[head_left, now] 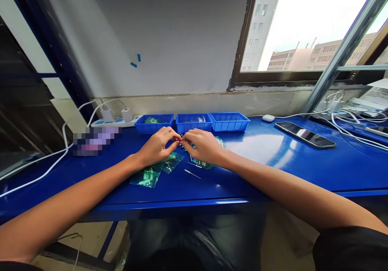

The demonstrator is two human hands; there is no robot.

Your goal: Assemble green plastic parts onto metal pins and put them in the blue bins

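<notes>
My left hand [160,145] and my right hand [203,145] meet over the blue table, fingertips pinched together. Whatever they hold between them is too small to make out. Below my left hand lie clear green-tinted plastic bags [148,176] with pale green pieces inside. Part of another such bag [220,141] shows beside my right hand, which partly covers it. Thin metal pins [192,174] are scattered on the table just under my fingers, a few of them hidden by my hands.
Three blue bins [229,122] stand in a row behind my hands; the left one holds a green bag, the middle one clear plastic. A phone [305,134] and a white earbud case [268,118] lie to the right. At left is a power strip [117,122] with white cables.
</notes>
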